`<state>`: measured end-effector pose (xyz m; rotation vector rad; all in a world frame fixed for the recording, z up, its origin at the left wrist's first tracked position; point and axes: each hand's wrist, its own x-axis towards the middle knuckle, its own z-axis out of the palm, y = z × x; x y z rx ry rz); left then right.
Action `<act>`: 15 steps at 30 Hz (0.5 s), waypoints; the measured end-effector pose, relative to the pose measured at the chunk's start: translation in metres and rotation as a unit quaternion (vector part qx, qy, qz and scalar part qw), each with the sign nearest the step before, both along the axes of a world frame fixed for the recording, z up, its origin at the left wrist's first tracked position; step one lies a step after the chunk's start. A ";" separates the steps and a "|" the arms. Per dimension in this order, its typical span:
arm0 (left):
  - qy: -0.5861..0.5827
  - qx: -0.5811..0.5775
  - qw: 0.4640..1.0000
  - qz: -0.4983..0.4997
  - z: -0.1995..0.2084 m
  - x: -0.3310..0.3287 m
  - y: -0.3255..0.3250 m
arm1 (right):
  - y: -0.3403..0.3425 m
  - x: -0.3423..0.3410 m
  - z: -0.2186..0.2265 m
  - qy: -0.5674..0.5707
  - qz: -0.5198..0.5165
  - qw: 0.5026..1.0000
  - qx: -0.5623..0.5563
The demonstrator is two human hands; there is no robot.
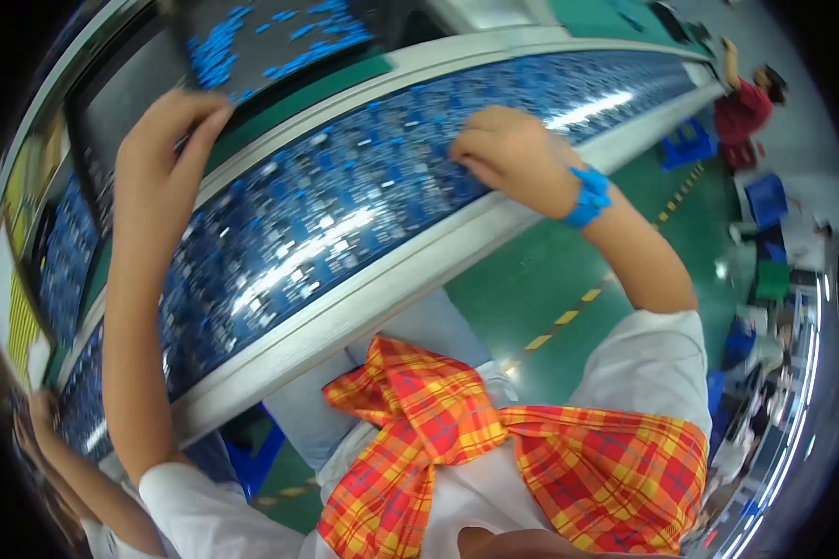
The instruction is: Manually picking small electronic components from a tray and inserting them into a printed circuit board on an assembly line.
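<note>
My left hand is raised at the near edge of a dark tray that holds many small blue parts. Its thumb and forefinger are pinched together and slightly blurred; anything between them is too small to make out. Over a long line of blue circuit boards, my right hand hovers with its fingers curled and pressed together. Whatever it may hold is hidden. A blue band circles the right wrist. Pale components stud the boards, which look blurred.
A pale rail borders the boards on my side, with a green strip beyond. Another person's arm reaches in at lower left. Someone in red is at far right, near blue stools.
</note>
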<state>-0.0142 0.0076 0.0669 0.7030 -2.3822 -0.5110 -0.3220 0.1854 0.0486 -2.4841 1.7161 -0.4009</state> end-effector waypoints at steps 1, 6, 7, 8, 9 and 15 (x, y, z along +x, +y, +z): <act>0.008 0.005 1.000 -0.023 -0.003 -0.007 0.004 | 0.002 -0.002 0.000 0.014 0.005 1.000 0.011; -0.017 0.057 0.996 -0.068 -0.012 -0.004 0.020 | -0.013 0.003 0.009 -0.049 -0.002 0.996 0.075; -0.028 0.067 0.995 -0.065 -0.015 -0.002 0.021 | -0.020 0.003 0.016 -0.037 -0.011 0.997 0.062; -0.045 0.078 0.995 -0.053 -0.017 0.001 0.025 | -0.032 0.007 0.021 -0.031 -0.010 0.998 0.051; -0.037 0.072 0.994 -0.072 -0.018 -0.008 0.029 | -0.043 0.007 0.026 -0.045 -0.001 0.999 0.018; -0.074 0.187 0.971 -0.129 -0.029 -0.055 0.053 | -0.170 0.044 0.005 -0.023 0.001 0.997 -0.067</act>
